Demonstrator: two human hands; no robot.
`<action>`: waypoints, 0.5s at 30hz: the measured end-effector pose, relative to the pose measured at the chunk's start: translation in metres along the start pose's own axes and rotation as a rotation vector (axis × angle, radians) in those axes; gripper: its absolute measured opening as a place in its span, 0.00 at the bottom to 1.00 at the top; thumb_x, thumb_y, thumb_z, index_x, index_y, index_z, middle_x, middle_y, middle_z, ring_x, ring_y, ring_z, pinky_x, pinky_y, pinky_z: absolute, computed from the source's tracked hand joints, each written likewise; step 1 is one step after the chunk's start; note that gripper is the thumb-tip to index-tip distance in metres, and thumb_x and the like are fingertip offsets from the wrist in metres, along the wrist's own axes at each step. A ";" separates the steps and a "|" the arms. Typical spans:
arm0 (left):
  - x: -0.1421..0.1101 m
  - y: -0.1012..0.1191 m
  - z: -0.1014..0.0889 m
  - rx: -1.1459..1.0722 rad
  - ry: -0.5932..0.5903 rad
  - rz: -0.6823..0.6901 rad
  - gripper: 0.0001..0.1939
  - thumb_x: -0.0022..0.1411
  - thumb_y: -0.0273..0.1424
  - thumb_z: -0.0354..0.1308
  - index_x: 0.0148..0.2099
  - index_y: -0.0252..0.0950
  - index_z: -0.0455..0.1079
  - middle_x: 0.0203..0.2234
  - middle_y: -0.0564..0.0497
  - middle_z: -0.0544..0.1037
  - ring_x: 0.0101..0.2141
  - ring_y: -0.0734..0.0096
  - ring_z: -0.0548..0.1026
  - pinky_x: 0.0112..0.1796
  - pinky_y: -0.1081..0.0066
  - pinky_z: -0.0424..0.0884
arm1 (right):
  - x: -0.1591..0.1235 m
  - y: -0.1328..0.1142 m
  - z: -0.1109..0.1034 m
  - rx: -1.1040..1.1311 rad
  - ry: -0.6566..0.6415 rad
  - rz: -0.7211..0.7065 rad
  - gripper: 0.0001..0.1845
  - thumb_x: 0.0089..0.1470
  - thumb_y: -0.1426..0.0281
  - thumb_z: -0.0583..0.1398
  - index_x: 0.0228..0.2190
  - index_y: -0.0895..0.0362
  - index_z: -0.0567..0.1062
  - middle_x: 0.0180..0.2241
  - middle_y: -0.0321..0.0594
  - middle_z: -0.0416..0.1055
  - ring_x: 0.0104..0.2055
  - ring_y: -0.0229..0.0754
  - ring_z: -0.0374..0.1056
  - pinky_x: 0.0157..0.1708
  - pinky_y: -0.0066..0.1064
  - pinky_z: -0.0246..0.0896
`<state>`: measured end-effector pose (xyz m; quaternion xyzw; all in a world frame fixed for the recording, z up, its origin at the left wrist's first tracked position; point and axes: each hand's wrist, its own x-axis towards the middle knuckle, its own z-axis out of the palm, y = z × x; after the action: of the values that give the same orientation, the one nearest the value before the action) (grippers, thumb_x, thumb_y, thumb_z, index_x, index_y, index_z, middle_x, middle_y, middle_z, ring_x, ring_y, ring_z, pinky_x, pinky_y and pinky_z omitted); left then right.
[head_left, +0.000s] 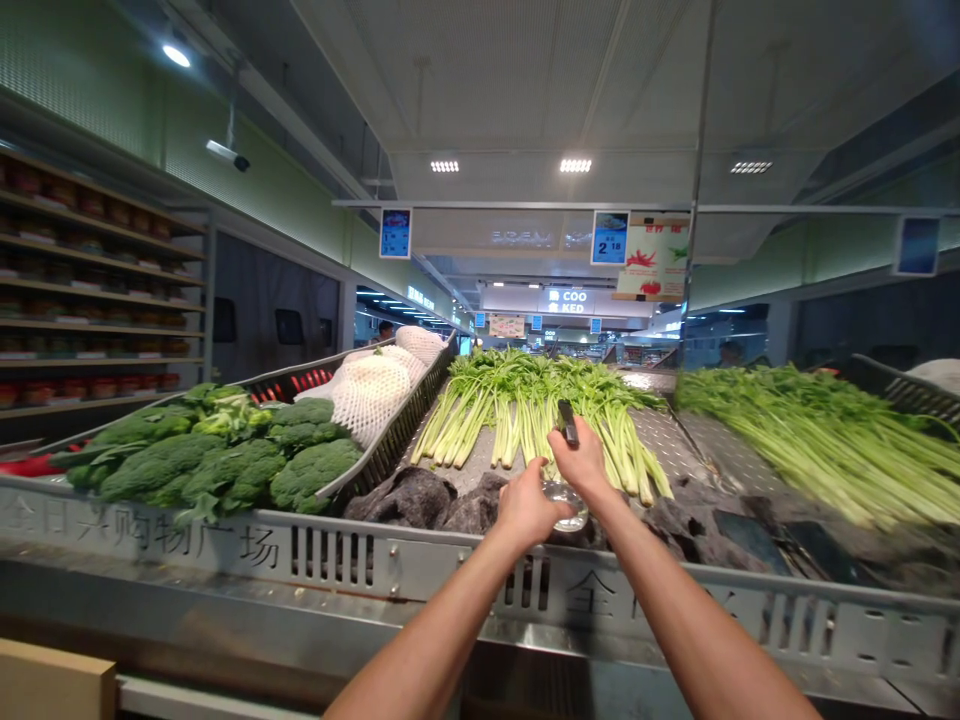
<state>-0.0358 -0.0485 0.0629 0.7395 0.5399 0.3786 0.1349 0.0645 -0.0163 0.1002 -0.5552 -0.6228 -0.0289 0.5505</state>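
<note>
Both hands are on a spray bottle with a clear body (pixel 568 512) and a black head (pixel 568 422). My right hand (pixel 582 460) is closed around the upper part, just below the black head. Lower down, my left hand (pixel 527 508) curves its fingers and thumb against the side of the clear body. Beyond the bottle, bunches of celery (pixel 517 405) lie in a row on a perforated sloping metal shelf (pixel 474 462), leaves toward the back. Dark wet cloth (pixel 420 497) is bunched along the shelf's front, close to my hands.
Broccoli (pixel 225 465) fills the left bin, with pale produce in white foam netting (pixel 375 390) behind it. A slatted grey front rail (pixel 337 550) runs below my hands. On the right, a mirror wall (pixel 810 330) reflects the celery. Price signs (pixel 610 238) hang overhead.
</note>
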 end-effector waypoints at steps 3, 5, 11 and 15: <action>-0.002 0.001 -0.004 -0.004 0.006 0.001 0.36 0.38 0.39 0.59 0.52 0.40 0.53 0.42 0.48 0.68 0.41 0.61 0.67 0.38 0.69 0.62 | 0.000 -0.003 0.001 -0.027 -0.001 0.013 0.11 0.41 0.62 0.48 0.22 0.56 0.63 0.18 0.34 0.62 0.22 0.37 0.58 0.22 0.27 0.48; -0.002 0.001 -0.006 -0.009 0.009 -0.001 0.36 0.38 0.38 0.59 0.51 0.40 0.54 0.43 0.48 0.68 0.41 0.61 0.67 0.38 0.70 0.62 | 0.000 -0.005 0.002 -0.017 0.000 0.016 0.10 0.40 0.63 0.48 0.23 0.56 0.63 0.19 0.34 0.62 0.23 0.37 0.58 0.23 0.27 0.49; 0.000 -0.006 -0.009 -0.006 0.029 0.015 0.36 0.38 0.38 0.59 0.52 0.39 0.53 0.44 0.48 0.67 0.42 0.62 0.66 0.39 0.70 0.61 | -0.001 -0.014 0.004 0.067 -0.009 -0.002 0.10 0.40 0.63 0.49 0.25 0.55 0.63 0.21 0.35 0.64 0.24 0.38 0.59 0.24 0.27 0.50; -0.002 -0.010 -0.016 0.013 0.044 0.021 0.36 0.39 0.39 0.59 0.52 0.39 0.52 0.44 0.48 0.68 0.42 0.62 0.66 0.39 0.70 0.61 | -0.002 -0.019 0.008 0.111 -0.011 -0.024 0.10 0.40 0.64 0.49 0.25 0.56 0.64 0.21 0.35 0.64 0.24 0.37 0.59 0.23 0.27 0.49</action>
<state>-0.0543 -0.0502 0.0673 0.7377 0.5372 0.3927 0.1141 0.0445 -0.0200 0.1064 -0.5164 -0.6331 0.0024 0.5766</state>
